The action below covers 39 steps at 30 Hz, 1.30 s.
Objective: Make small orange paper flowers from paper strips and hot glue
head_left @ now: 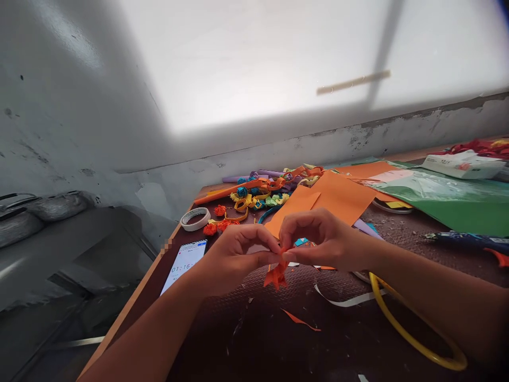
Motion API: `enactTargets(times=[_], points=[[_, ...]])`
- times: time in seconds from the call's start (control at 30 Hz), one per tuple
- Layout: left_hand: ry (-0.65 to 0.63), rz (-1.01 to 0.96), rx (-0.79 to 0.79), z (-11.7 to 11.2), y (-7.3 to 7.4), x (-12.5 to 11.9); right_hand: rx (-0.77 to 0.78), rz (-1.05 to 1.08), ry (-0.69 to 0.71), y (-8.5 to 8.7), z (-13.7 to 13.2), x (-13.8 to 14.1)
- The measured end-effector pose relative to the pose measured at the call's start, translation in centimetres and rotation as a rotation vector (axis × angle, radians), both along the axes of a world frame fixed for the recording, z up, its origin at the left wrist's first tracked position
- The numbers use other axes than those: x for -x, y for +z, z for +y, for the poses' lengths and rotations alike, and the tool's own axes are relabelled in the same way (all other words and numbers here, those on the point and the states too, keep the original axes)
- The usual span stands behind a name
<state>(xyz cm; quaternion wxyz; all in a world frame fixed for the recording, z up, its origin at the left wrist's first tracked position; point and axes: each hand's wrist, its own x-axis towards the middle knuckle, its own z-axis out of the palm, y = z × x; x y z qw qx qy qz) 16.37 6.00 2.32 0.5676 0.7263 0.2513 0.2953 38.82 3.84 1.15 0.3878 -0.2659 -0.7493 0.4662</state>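
Both hands meet over the middle of the table, fingertips touching. My left hand point(238, 257) pinches a piece of orange crepe paper point(276, 277) between thumb and forefinger. My right hand point(320, 239) pinches the same piece from the other side, its fingers curled. The paper's loose, jagged end hangs below the fingertips; its gathered top is mostly hidden by them. Behind the hands lie orange paper sheets point(338, 196). Orange paper flowers point(217, 227) lie beyond my left hand.
A tape roll point(195, 219) and a phone point(183, 265) lie near the table's left edge. Coloured paper strips point(248, 201) are heaped at the back. A yellow ring point(413, 331) lies under my right forearm, and a tissue pack point(463, 163) sits at the far right.
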Motion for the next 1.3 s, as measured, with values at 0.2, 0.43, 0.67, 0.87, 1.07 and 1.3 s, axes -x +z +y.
enactTargets(times=[0.2, 0.43, 0.67, 0.87, 1.07, 1.3], points=[[0.016, -0.087, -0.012, 0.3, 0.2, -0.1, 0.130, 0.066, 0.049, -0.3, 0.2, 0.3], [0.040, -0.051, 0.036, 0.1, -0.4, -0.4, 0.166, 0.032, 0.097, -0.4, 0.5, -0.2], [-0.032, -0.037, 0.098, -0.1, -0.1, -0.3, 0.240, 0.057, 0.110, -0.6, 0.5, -0.1], [-0.103, 0.007, 0.160, -0.5, 0.3, -0.1, 0.198, 0.015, 0.069, -0.6, 0.1, 0.3], [-0.079, -0.037, 0.161, -0.1, -0.3, -0.3, 0.262, 0.052, 0.088, -0.6, 0.2, 0.3], [-0.056, -0.117, 0.034, 0.2, -0.8, -0.3, 0.279, 0.120, 0.067, -0.7, 0.6, 0.3]])
